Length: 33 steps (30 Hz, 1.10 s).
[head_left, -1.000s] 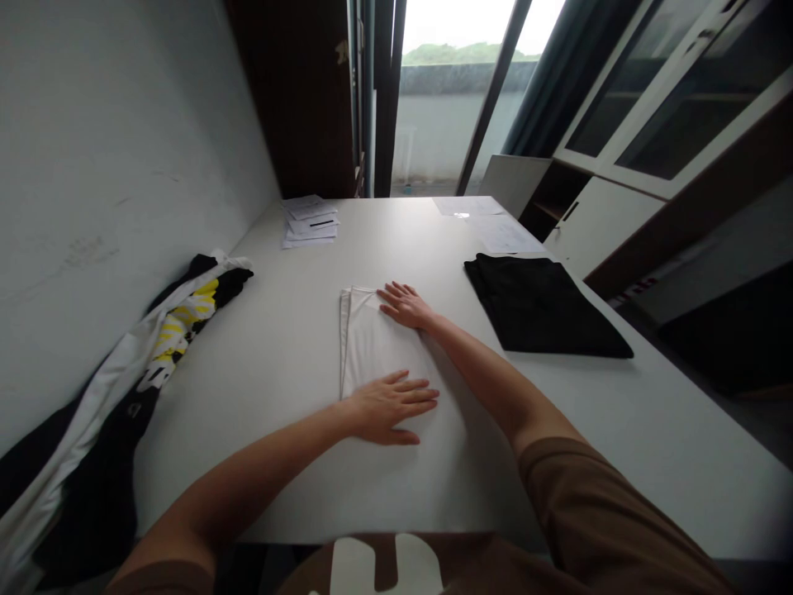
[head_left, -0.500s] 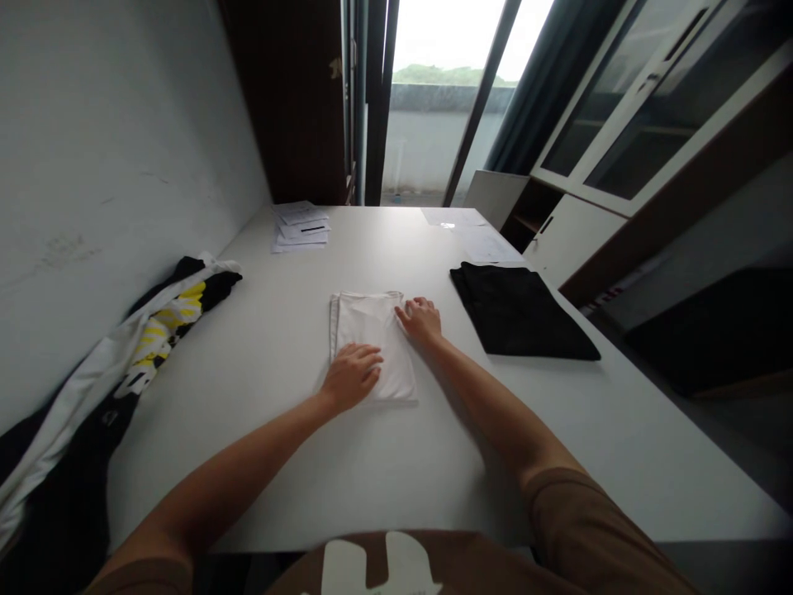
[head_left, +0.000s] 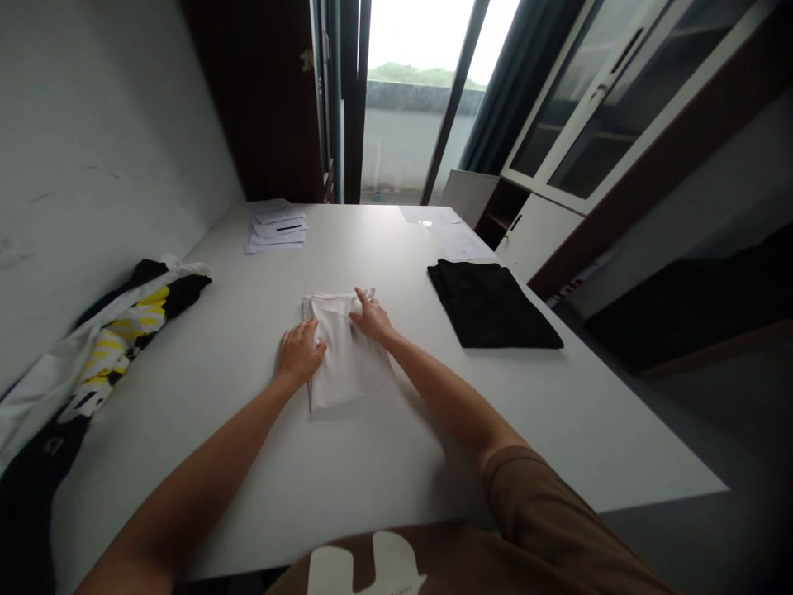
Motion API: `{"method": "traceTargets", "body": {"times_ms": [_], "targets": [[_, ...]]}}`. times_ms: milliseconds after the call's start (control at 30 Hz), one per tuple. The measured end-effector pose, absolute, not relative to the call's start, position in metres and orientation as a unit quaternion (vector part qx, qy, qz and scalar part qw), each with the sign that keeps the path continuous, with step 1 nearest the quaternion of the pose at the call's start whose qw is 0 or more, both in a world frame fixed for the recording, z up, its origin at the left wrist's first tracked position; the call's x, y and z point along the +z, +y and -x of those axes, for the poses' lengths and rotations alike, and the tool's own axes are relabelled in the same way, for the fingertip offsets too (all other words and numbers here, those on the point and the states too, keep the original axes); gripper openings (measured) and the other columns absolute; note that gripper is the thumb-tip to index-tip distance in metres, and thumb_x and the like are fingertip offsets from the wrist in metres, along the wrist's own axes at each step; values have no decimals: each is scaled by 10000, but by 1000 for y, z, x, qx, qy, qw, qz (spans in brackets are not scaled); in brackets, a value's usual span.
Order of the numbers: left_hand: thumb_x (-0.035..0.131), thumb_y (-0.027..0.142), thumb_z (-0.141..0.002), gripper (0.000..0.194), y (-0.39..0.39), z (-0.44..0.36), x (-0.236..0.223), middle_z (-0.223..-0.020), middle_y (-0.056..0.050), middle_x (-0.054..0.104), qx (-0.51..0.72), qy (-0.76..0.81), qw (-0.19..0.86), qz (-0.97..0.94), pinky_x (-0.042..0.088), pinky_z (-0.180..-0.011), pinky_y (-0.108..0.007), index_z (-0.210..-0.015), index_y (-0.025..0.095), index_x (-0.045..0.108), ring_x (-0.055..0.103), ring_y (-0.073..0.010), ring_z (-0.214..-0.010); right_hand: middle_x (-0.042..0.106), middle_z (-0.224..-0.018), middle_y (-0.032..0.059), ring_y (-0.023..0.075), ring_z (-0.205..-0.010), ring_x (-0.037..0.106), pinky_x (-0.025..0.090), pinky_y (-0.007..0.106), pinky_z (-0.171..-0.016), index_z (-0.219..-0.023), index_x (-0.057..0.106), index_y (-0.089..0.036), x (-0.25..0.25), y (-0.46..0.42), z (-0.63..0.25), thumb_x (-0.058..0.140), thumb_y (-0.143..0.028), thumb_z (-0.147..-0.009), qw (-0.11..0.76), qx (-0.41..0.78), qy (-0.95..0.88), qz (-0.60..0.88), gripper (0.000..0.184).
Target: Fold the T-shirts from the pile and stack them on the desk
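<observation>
Head view: two hands (head_left: pixel 301 352) (head_left: pixel 373 321) on one white cloth (head_left: pixel 347 368).

The right hand (head_left: pixel 372 319) is covering part of the right edge of the folded white cloth (head_left: pixel 353 372), and the left hand (head_left: pixel 301 354) is hiding a stretch of its left edge. The pile of clothes (head_left: pixel 127 330) is running out past the left border, while the brown T-shirt (head_left: pixel 462 558) is being cut off at the bottom. Marks on the stacked papers (head_left: pixel 273 237) are proving too small to read. At far right, a dark shape (head_left: pixel 694 302) is blurring, perhaps furniture.
</observation>
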<state>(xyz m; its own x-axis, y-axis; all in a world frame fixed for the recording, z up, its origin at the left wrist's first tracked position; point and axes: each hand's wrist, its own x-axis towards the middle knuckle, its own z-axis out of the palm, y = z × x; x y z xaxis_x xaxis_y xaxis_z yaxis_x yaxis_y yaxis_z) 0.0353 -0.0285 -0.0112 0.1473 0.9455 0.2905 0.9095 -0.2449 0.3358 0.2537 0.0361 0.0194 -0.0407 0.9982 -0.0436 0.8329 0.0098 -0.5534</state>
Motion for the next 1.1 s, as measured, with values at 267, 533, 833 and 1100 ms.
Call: {"method": "traceTargets", "body": {"times_ms": [267, 533, 833, 1100], "targets": [[526, 316, -938, 506, -28, -34, -12, -1488, -153, 555, 226, 605, 40, -762, 334, -1191, -510, -1420, 162, 529, 505, -303, -1378, 655, -1363, 40, 264, -1237, 600, 445, 435, -1108, -1463, 580, -248, 11, 51, -261, 728, -251, -804, 374, 429, -650, 504, 676], [539, 317, -929, 498, -28, -36, -14, -1479, -137, 565, 227, 580, 30, -782, 355, -1182, -479, -1407, 176, 530, 510, -293, -1370, 697, -1306, 41, 274, -1158, 661, 519, 460, -1064, -1449, 597, -253, 70, 25, -324, 790, -435, -751, 496, 523, -543, 431, 747], [525, 326, -934, 488, -28, -33, -15, -1459, -138, 572, 236, 570, 22, -787, 381, -1164, -459, -1399, 180, 529, 520, -295, -1353, 683, -1340, 83, 307, -1251, 621, 469, 488, -1120, -1357, 670, -218, 132, 36, -458, 862, -526, -656, 531, 345, -564, 530, 789], [505, 328, -942, 490, -28, -33, -15, -1468, -129, 568, 229, 571, 26, -788, 354, -1185, -463, -1412, 189, 517, 506, -290, -1369, 754, -1124, 129, 293, -1100, 696, 523, 516, -1013, -1241, 720, -123, 165, 73, -533, 868, -404, -742, 494, 265, -561, 609, 591]]}}
